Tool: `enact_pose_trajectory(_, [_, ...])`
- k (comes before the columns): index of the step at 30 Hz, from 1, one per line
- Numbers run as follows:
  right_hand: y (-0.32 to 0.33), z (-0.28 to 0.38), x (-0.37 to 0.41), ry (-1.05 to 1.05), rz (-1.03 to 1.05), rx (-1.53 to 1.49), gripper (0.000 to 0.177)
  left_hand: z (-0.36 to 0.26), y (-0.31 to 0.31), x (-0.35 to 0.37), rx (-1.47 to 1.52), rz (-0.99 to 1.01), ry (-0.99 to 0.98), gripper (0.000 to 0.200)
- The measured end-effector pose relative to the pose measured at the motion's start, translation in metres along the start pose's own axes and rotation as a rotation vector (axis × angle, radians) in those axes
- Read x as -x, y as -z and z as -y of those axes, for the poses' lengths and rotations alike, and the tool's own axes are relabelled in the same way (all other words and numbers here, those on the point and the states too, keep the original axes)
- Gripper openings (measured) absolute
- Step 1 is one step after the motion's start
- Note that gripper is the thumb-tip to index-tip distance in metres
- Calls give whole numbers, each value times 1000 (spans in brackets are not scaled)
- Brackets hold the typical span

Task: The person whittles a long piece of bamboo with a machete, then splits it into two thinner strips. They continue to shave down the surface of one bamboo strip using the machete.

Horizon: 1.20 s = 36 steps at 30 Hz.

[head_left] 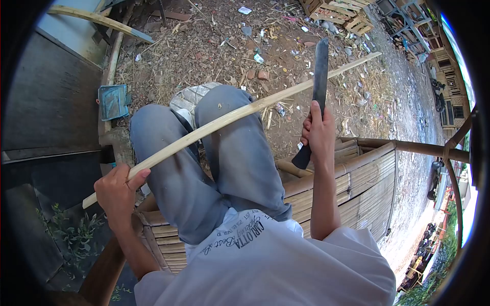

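Observation:
A long pale strip of bamboo or wood [250,108] runs slantwise across my knees, from lower left to upper right. My left hand [118,189] is closed round it near its lower left end, thumb laid along the strip. In my right hand [319,130] is a machete [320,71], gripped by its black handle with the thumb on top. The dark blade points up and away from me, and in this view its middle overlaps the far part of the strip.
I sit on a bamboo-slat bench [352,186]. Litter and shavings cover the ground [214,56]. A blue plastic container [113,102] lies at left, beside dark panels [51,92]. Wooden crates [337,13] stand at the far right; a leafy plant [71,237] grows at lower left.

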State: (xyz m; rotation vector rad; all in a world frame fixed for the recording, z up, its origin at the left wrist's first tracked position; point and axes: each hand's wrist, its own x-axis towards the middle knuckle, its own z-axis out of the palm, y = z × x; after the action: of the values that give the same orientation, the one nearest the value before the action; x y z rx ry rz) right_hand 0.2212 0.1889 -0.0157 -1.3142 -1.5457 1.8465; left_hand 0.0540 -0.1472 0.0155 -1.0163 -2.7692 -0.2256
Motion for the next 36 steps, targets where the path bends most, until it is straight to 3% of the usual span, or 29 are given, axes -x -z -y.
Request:
enact_pose_trajectory(1, [1, 4, 0, -4, -9, 15, 29, -2, 0, 0, 6, -1, 4, 57])
enact_pose_trajectory(5, [-16, -27, 38, 62, 324, 212, 24, -7, 5, -5, -14, -3, 10, 56])
enact_pose_trajectory(6, [-6, -24, 27, 59, 322, 210, 24, -7, 7, -4, -8, -40, -9, 56])
enact_pose_trajectory(8, [15, -12, -2, -68, 26, 62, 24, -5, 9, 0, -29, -57, -20, 56])
enact_pose_trajectory(12, [-5, -15, 22, -104, 94, 85, 25, -11, 4, -1, -16, -86, -6, 58])
enact_pose_trajectory(13, [-18, -17, 38, -82, 100, 140, 33, -11, 5, -1, -18, -85, -11, 58])
enact_pose_trajectory(16, [18, -24, 5, -103, 212, 151, 29, -6, 7, 2, -23, -155, -32, 57])
enact_pose_trajectory(18, [32, -21, -21, -50, -55, 43, 29, -4, 3, 6, -55, -151, -43, 57])
enact_pose_trajectory(19, [31, -20, -18, -46, -60, 45, 29, -5, 2, 5, -49, -154, -45, 57])
enact_pose_trajectory(21, [17, -19, -1, -100, 96, -51, 29, -9, -2, 2, -37, -135, -39, 58])
enact_pose_trajectory(22, [-2, -24, 23, -58, 235, 47, 29, -10, -3, 3, -33, -134, -42, 58])
enact_pose_trajectory(26, [16, -28, 2, 20, 262, 214, 28, -4, -4, 4, -1, -118, -28, 58])
enact_pose_trajectory(28, [39, -17, -36, -52, -53, 29, 29, -6, -4, 7, -2, -108, -17, 58])
enact_pose_trajectory(29, [39, -19, -33, -50, -55, 32, 29, -8, -3, 5, -8, -124, -26, 58])
enact_pose_trajectory(32, [0, -27, 14, -20, 216, 172, 35, -10, -2, 1, -20, -139, -30, 57])
enact_pose_trajectory(36, [18, -27, 3, 133, 328, 333, 36, -6, -3, 1, -16, -160, -44, 58])
